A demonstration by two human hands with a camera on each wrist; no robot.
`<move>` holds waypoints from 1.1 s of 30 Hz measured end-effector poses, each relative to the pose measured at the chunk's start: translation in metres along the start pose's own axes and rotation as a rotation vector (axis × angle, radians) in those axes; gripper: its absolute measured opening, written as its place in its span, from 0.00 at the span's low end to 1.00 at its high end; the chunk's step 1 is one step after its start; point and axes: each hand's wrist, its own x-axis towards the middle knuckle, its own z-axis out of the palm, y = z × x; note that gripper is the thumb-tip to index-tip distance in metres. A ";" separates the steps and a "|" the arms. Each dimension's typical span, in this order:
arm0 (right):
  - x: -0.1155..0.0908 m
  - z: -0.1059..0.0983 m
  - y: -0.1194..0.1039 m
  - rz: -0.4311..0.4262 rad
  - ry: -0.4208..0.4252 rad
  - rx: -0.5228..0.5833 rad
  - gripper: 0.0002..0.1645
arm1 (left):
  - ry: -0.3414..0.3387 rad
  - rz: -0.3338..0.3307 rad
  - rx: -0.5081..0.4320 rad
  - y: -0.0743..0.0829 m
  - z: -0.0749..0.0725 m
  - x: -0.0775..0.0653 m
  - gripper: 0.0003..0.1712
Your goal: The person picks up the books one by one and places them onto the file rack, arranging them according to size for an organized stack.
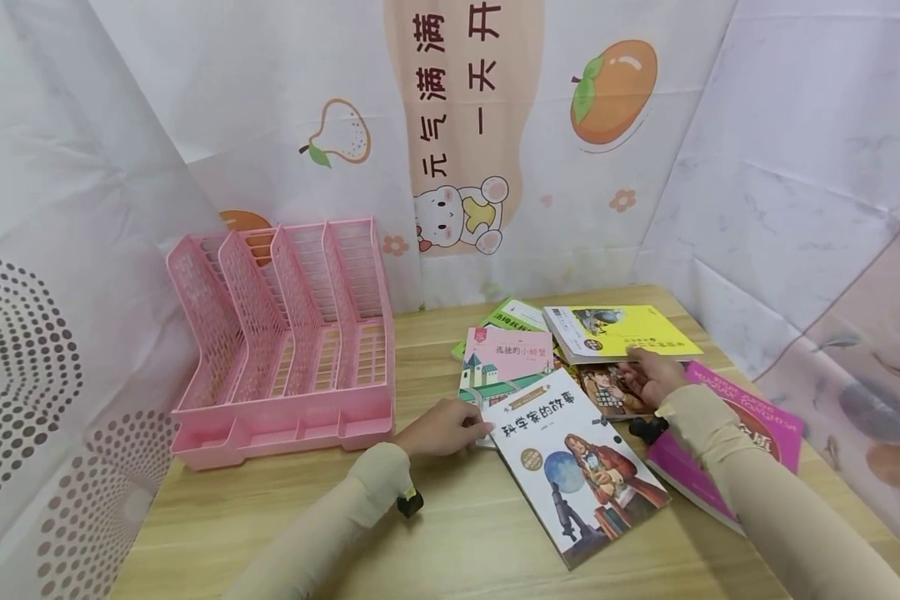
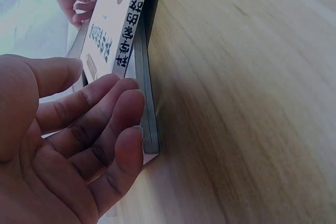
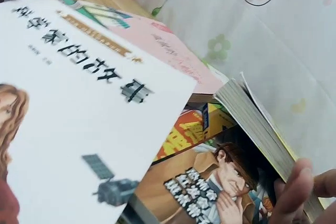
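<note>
At the left corner of a white book (image 1: 521, 454) with a scientist on its cover is my left hand (image 1: 442, 428). In the left wrist view its fingers (image 2: 128, 108) are loosely bent at the book's edge, thumb apart from them. My right hand (image 1: 652, 378) pinches the near edge of a yellow book (image 1: 656, 333). The right wrist view shows that book's page edges (image 3: 257, 127) tilted up above a brown-covered book (image 3: 173, 182). A pink book (image 1: 504, 358) lies partly under the white one, overlapping a green book (image 1: 521, 314).
A pink desktop file rack (image 1: 281, 425) with several upright dividers stands on the left of the wooden table (image 1: 270, 525). A magenta book (image 1: 765, 417) lies under my right forearm. Printed cloth (image 1: 270, 75) hangs behind and at both sides.
</note>
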 end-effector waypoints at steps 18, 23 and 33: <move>0.021 -0.005 -0.005 -0.061 -0.090 0.017 0.21 | 0.085 -0.016 -0.034 -0.003 -0.006 -0.001 0.12; 0.023 -0.009 -0.006 -0.107 -0.192 0.188 0.07 | 0.108 -0.042 -0.114 -0.006 -0.006 0.000 0.14; 0.017 -0.018 -0.002 -0.224 -0.342 0.314 0.08 | 0.113 -0.059 -0.184 -0.005 -0.006 0.001 0.18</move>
